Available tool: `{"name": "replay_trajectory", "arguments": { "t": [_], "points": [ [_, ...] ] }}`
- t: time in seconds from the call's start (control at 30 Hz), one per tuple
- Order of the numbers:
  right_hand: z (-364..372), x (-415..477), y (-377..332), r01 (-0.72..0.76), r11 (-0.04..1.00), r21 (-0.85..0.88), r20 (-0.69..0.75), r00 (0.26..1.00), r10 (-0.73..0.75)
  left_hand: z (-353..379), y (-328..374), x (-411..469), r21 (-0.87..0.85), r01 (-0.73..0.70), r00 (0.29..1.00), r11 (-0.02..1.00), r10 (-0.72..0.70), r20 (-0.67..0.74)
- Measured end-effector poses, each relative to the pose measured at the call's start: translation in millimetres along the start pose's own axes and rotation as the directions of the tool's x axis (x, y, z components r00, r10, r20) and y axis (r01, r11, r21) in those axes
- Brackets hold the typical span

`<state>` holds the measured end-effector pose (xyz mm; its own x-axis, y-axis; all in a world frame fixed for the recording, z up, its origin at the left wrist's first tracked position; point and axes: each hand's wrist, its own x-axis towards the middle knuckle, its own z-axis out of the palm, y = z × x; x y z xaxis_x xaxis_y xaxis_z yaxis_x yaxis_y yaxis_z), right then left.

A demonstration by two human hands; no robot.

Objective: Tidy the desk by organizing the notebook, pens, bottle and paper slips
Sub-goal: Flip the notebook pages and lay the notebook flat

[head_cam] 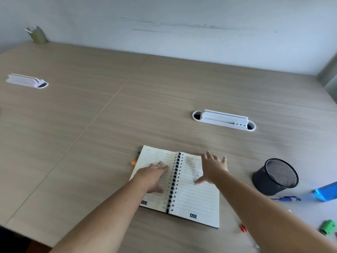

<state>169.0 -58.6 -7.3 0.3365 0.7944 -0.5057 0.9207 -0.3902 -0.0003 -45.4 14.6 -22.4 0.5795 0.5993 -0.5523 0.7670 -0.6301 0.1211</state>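
A spiral-bound lined notebook (193,199) lies open and flat on the wooden desk (91,125). My left hand (155,175) rests flat on its left page, fingers together. My right hand (212,168) lies on the right page with fingers spread. Coloured paper tabs (135,159) stick out from the notebook's left edge. A black mesh pen cup (275,177) stands to the right, with nothing visible inside it. A blue bottle (326,191) lies at the right edge. A blue pen (286,199) lies beside it. A red-tipped pen (243,228) shows under my right forearm.
A green object (328,226) sits at the lower right edge. Two white cable grommets are set into the desk, one behind the notebook (224,120) and one at far left (27,81). A green cup (38,35) stands against the wall at the back left.
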Motion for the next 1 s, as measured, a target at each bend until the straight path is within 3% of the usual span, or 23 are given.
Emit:
{"name": "replay_trajectory", "arguments": {
  "t": [0.07, 0.17, 0.23, 0.27, 0.3, 0.33, 0.4, 0.43, 0.5, 0.63, 0.77, 0.8, 0.9, 1.0],
  "points": [
    [0, -2, -1, 0.015, 1.000, -0.009, -0.077, 0.997, -0.016, -1, 2, 1, 0.025, 0.011, 1.000, 1.000, -0.011, 0.003],
    [-4, -4, 5, 0.037, 0.999, -0.016, -0.323, 0.946, -0.040, -4, 3, 1, 0.023, 0.028, 0.999, 0.999, -0.029, 0.034],
    [-11, -5, 19, -0.009, 0.979, 0.204, -0.384, 0.919, 0.089, -5, 3, 1, 0.009, 0.034, 0.998, 0.999, -0.034, 0.048],
    [-14, -6, 29, -0.028, 0.916, 0.401, -0.335, 0.926, 0.175, -6, 3, 1, -0.005, 0.035, 0.998, 0.999, -0.035, 0.044],
    [-14, -9, 39, -0.039, 0.774, 0.632, -0.216, 0.950, 0.224, -7, 3, 1, -0.029, 0.039, 0.999, 0.999, -0.038, 0.036],
    [-12, -13, 48, -0.069, 0.536, 0.841, -0.060, 0.974, 0.220, -8, 4, 2, -0.068, 0.045, 0.999, 0.997, -0.044, 0.028],
    [-2, -24, 60, -0.225, 0.031, 0.974, 0.223, 0.973, 0.063, -9, 4, 2, -0.171, 0.069, 0.998, 0.983, -0.066, 0.024],
    [6, -28, 65, -0.302, -0.120, 0.946, 0.300, 0.953, -0.039, -9, 4, 2, -0.240, 0.086, 0.996, 0.967, -0.081, 0.033],
    [24, -33, 68, -0.404, -0.247, 0.881, 0.365, 0.912, -0.187, -13, 4, 2, -0.429, 0.138, 0.990, 0.893, -0.119, 0.070],
    [27, -34, 56, -0.440, -0.274, 0.855, 0.331, 0.870, -0.365, -37, 16, -5, -0.725, 0.179, 0.984, 0.665, -0.121, 0.133],
    [2, -31, 28, -0.318, -0.172, 0.932, 0.207, 0.860, -0.467, -85, 23, -19, -0.894, 0.155, 0.987, 0.420, -0.025, 0.160],
    [-5, -31, 17, -0.274, -0.103, 0.956, 0.188, 0.846, -0.499, -96, 21, -23, -0.895, 0.159, 0.986, 0.416, -0.017, 0.167],
    [-18, -35, -15, -0.133, 0.101, 0.986, 0.166, 0.816, -0.553, -120, 16, -30, -0.833, 0.161, 0.987, 0.530, -0.083, 0.138],
    [-13, -37, -37, 0.110, 0.355, 0.928, 0.072, 0.883, -0.463, -116, 11, -31, -0.688, 0.159, 0.970, 0.708, -0.242, -0.024]
  ]
}}
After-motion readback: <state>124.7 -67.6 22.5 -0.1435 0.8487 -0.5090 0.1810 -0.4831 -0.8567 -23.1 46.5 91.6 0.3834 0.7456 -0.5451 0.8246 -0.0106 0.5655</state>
